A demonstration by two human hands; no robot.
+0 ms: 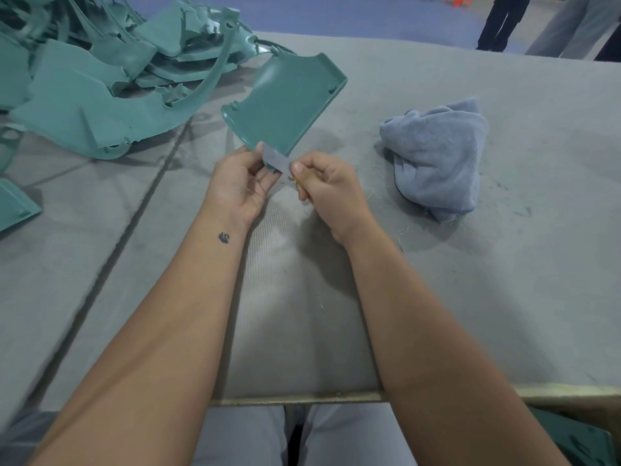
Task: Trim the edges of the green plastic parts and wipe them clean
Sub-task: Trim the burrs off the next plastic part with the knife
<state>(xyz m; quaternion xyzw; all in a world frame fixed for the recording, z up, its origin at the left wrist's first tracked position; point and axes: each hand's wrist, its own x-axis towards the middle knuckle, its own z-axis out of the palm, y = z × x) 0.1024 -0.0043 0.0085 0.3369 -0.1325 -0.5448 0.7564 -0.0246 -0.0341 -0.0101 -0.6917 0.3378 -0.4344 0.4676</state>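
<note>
A flat green plastic part is held tilted above the grey table. My left hand grips its near bottom corner from below. My right hand grips a small knife by its yellowish handle, and the knife's grey blade lies against the part's near edge between the two hands. A crumpled light-blue cloth lies on the table to the right of my right hand, apart from it.
A heap of green plastic parts fills the far left of the table. One more green part lies at the left edge. Fine shavings are scattered near the cloth. People's legs stand beyond the far edge.
</note>
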